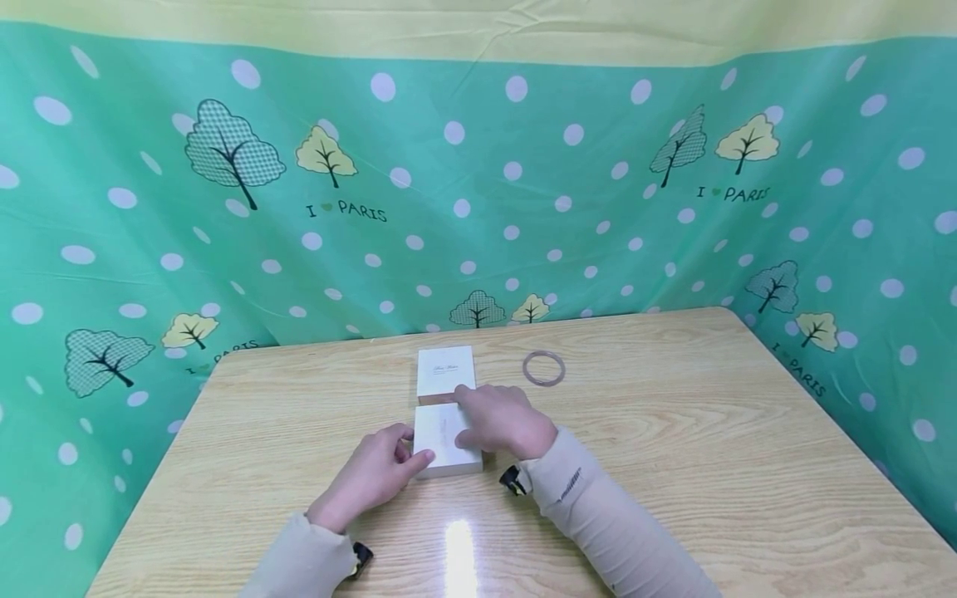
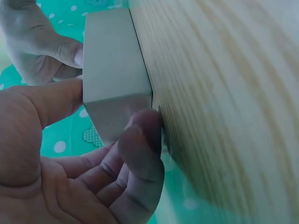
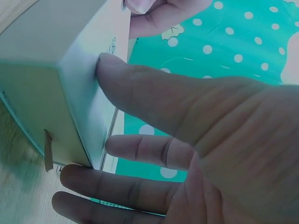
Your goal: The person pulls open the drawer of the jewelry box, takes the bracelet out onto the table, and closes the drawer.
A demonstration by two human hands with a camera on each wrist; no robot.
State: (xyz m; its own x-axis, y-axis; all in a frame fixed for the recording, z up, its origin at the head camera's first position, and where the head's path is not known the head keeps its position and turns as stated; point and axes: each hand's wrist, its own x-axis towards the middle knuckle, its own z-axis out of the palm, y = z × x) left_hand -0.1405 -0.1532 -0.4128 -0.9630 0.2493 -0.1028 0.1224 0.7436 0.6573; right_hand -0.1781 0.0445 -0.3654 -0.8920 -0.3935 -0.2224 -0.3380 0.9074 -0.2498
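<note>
A white box (image 1: 441,432) lies on the table between both hands. My left hand (image 1: 377,467) grips its left side, the thumb on top and the curled fingers against the side, as the left wrist view (image 2: 117,56) shows. My right hand (image 1: 504,419) reaches over the box's right part; its thumb touches the top and its fairly straight fingers lie at the far edge. A small brown ribbon tab (image 3: 48,150) sticks out of one side of the box. Directly behind lies a second white box (image 1: 445,371) with small print on top and a brownish front side.
A thin purplish ring, like a bangle (image 1: 543,368), lies on the wooden table (image 1: 673,432) to the right of the far box. A green dotted cloth (image 1: 419,208) with printed trees hangs behind and at the sides.
</note>
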